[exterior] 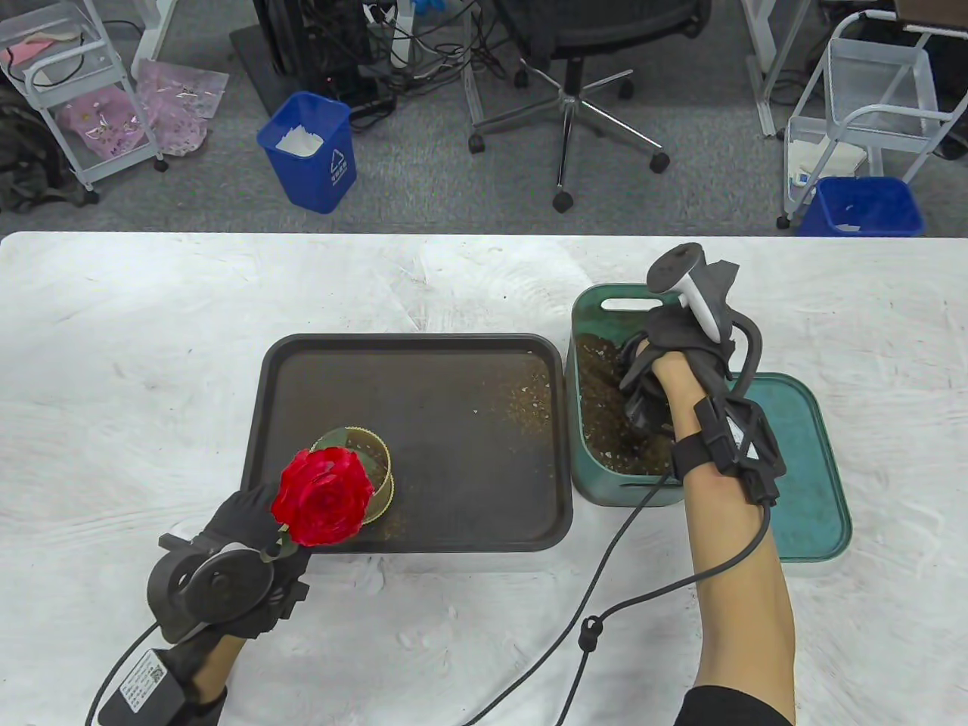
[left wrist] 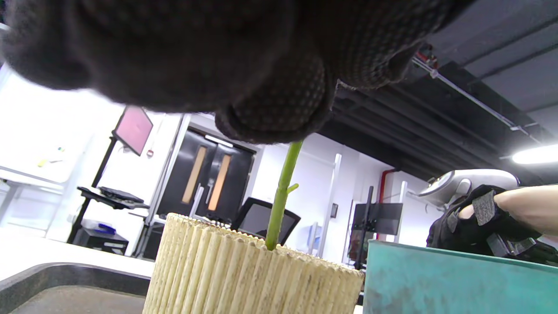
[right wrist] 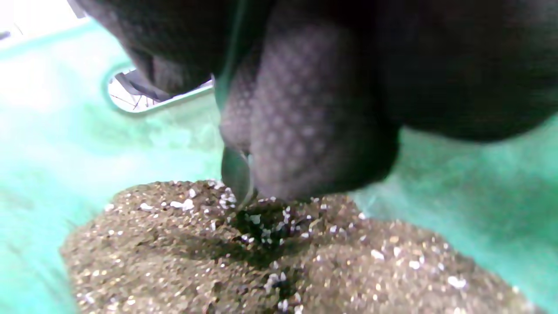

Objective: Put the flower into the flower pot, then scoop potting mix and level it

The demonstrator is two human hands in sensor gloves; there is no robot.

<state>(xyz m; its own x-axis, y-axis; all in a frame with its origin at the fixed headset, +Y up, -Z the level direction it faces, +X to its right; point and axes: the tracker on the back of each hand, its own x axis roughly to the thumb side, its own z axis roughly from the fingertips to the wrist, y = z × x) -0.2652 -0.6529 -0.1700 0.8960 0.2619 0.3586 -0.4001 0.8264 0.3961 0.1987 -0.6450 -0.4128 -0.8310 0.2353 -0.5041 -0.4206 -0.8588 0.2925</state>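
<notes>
A white worktop seen from above carries a dark rectangular plastic tray at its centre. Near the tray's 7 o'clock corner stands a small pale yellow ribbed flower pot, upright. A red artificial rose with a green stem stands in the pot; its bloom covers the pot's 7 o'clock side from above. In the left wrist view the stem rises from inside the pot into the gloved fingers.

The left hand, in a black glove, sits at the tray's 7 o'clock edge, its fingers curled round the stem just below the bloom.

At 3 o'clock from the tray, just beside it, sits a green plastic bin holding brown potting mix flecked with white. A matching green lid lies flat at the bin's 3 o'clock side. Loose grains of mix speckle the tray's 3 o'clock side.

The right hand, also gloved in black, reaches down into the bin from 5 o'clock. In the right wrist view its fingers are curled round a slim grey-green tool whose tip touches the mound of mix; the tool's full shape cannot be made out.

Beyond the worktop at 12 o'clock, on a grey floor, are a blue waste bin and a black office chair.
</notes>
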